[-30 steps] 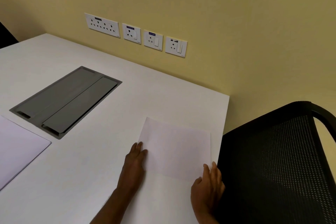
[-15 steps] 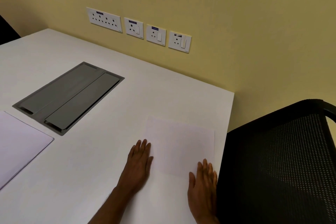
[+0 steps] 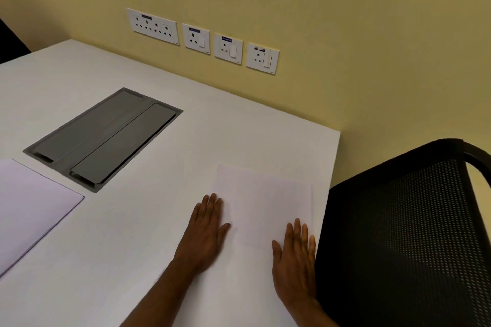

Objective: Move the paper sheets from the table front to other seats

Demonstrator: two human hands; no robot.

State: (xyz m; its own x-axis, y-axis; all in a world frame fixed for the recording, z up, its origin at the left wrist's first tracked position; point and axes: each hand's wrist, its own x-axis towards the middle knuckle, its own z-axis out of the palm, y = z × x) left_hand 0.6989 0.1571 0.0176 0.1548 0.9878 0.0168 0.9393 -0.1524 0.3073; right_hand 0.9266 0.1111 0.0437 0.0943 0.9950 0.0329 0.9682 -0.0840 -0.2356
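White paper sheet [image 3: 265, 204] lies flat on the white table [image 3: 239, 130], near its right edge, beside a black mesh chair [image 3: 403, 233]. Long axis runs away from the viewer toward the wall. Left hand [image 3: 204, 233] and right hand [image 3: 295, 263] rest on it palms down, fingers extended, gripping nothing. Second sheet [image 3: 29, 204] lies far left, beside a grey cable hatch [image 3: 103, 135].

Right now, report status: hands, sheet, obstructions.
Left hand and right hand open, flat on paper sheet. Sheet flat at table edge by black chair. Nothing blocking.
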